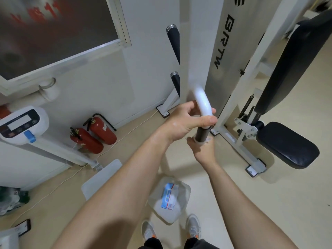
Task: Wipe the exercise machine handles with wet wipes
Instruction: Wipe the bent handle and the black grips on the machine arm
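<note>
A curved white bar [202, 101] of the exercise machine ends in a black grip [202, 134]. My left hand [186, 121] is closed around the white bar just above the black grip. Below it, my right hand [202, 148] wraps the lower part of the black grip with a white wet wipe [208, 140], whose edge shows between hand and grip. The wipe pack [169, 196], blue and white, lies in a clear plastic bag on the floor between my arms.
Two more black handles [173, 42] stick out of the white frame behind. A black padded seat [287, 144] and backrest [294, 60] stand right. Two red fire extinguishers [95, 135] lean at the wall, left. My shoes [193, 225] are at the bottom.
</note>
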